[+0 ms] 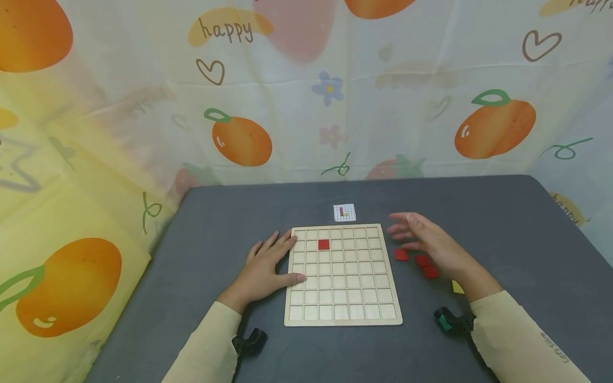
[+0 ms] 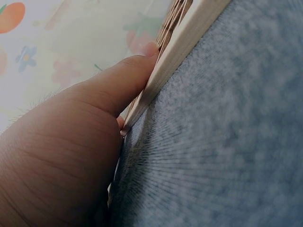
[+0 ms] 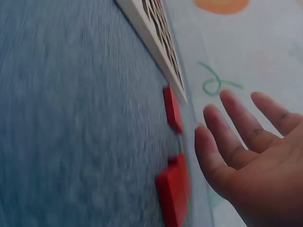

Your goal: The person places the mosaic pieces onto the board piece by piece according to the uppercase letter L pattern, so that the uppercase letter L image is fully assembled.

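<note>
A pale wooden grid board lies flat on the table, with one red square tile set in a cell near its top. My left hand rests on the board's left edge, fingers spread, the thumb lying on its rim in the left wrist view. Off the board's right side my right hand hovers with extended fingers and holds nothing. Below and beside it lie a loose red tile, two more red tiles close together and a yellow tile, partly hidden by the right wrist.
Behind the board lies a small printed grid card with coloured cells. The grey table ends at a fruit-patterned cloth at the back and left. A black wrist-camera mount projects from each sleeve.
</note>
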Demonstrator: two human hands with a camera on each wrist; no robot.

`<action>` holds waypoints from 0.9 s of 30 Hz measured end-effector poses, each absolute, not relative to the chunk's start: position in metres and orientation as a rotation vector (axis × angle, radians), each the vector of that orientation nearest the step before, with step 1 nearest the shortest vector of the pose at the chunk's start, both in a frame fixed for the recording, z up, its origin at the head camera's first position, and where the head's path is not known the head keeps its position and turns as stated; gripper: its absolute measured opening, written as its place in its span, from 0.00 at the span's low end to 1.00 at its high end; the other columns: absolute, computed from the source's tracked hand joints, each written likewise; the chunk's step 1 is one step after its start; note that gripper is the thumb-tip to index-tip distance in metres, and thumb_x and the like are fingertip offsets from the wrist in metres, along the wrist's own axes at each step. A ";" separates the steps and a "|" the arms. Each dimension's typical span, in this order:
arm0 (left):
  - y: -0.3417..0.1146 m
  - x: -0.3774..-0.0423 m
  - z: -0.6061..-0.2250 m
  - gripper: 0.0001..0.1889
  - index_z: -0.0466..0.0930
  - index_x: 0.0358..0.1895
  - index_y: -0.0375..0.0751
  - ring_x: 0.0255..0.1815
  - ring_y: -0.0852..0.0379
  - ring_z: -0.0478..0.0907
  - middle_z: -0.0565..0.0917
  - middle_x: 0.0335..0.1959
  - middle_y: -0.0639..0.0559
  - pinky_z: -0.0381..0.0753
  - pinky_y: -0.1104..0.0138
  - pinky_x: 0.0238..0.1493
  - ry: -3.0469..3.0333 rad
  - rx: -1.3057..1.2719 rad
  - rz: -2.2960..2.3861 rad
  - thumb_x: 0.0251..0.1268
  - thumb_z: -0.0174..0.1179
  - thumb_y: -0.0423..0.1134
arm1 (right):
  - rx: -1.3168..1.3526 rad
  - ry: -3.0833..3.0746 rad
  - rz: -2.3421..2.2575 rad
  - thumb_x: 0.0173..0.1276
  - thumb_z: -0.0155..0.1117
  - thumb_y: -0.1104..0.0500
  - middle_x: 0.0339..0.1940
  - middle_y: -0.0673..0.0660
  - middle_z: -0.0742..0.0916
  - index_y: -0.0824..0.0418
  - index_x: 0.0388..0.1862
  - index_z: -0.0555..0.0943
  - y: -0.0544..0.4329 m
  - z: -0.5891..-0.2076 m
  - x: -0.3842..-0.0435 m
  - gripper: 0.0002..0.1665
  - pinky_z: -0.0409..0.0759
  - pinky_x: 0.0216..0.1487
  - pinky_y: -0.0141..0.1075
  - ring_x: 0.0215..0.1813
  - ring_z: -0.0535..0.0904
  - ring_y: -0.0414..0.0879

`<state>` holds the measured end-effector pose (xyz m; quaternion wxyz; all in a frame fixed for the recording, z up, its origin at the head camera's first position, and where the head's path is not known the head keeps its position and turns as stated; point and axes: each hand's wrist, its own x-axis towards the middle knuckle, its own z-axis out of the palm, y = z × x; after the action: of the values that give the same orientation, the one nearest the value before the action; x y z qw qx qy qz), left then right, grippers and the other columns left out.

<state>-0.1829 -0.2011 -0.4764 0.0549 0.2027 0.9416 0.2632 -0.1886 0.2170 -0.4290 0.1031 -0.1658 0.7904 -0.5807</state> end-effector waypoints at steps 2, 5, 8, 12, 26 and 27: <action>-0.201 -0.183 -0.476 0.55 0.58 0.89 0.51 0.90 0.45 0.42 0.53 0.89 0.55 0.35 0.37 0.82 2.859 0.612 0.796 0.65 0.71 0.71 | -0.483 2.337 -1.729 0.94 0.37 0.43 0.72 0.70 0.79 0.67 0.84 0.66 0.224 -0.431 -0.188 0.36 0.76 0.69 0.55 0.70 0.76 0.68; -0.200 -0.183 -0.476 0.55 0.59 0.89 0.51 0.90 0.44 0.42 0.53 0.89 0.55 0.35 0.36 0.82 2.860 0.614 0.790 0.65 0.70 0.72 | -0.466 2.347 -1.737 0.95 0.37 0.43 0.72 0.70 0.79 0.68 0.85 0.65 0.232 -0.436 -0.186 0.37 0.77 0.68 0.44 0.70 0.76 0.67; -0.201 -0.183 -0.477 0.55 0.59 0.89 0.51 0.90 0.44 0.42 0.54 0.90 0.55 0.36 0.35 0.81 2.857 0.621 0.789 0.65 0.70 0.73 | -0.431 2.353 -1.717 0.94 0.39 0.44 0.72 0.69 0.79 0.68 0.86 0.64 0.236 -0.444 -0.185 0.36 0.76 0.68 0.38 0.71 0.76 0.65; -0.202 -0.183 -0.476 0.55 0.59 0.89 0.51 0.90 0.44 0.43 0.54 0.90 0.54 0.35 0.35 0.81 2.855 0.626 0.801 0.66 0.70 0.72 | -0.352 2.370 -1.655 0.91 0.52 0.44 0.73 0.65 0.80 0.64 0.86 0.65 0.238 -0.455 -0.184 0.36 0.75 0.67 0.36 0.73 0.76 0.61; -0.200 -0.182 -0.475 0.55 0.59 0.89 0.51 0.90 0.43 0.42 0.54 0.90 0.54 0.34 0.36 0.82 2.857 0.606 0.795 0.65 0.71 0.72 | -0.511 2.620 -1.382 0.76 0.77 0.58 0.70 0.59 0.80 0.59 0.54 0.90 0.235 -0.467 -0.183 0.12 0.70 0.71 0.60 0.75 0.70 0.62; -0.200 -0.182 -0.476 0.55 0.59 0.89 0.51 0.90 0.43 0.42 0.53 0.90 0.54 0.34 0.37 0.82 2.856 0.606 0.797 0.65 0.71 0.72 | -0.511 2.630 -1.378 0.76 0.77 0.58 0.69 0.59 0.80 0.58 0.52 0.90 0.235 -0.466 -0.183 0.10 0.71 0.70 0.59 0.74 0.71 0.61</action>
<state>-0.1824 -0.1999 -0.4756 0.0577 0.1999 0.9422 0.2628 -0.1827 0.2348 -0.4664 0.0645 -0.1692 0.8711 -0.4566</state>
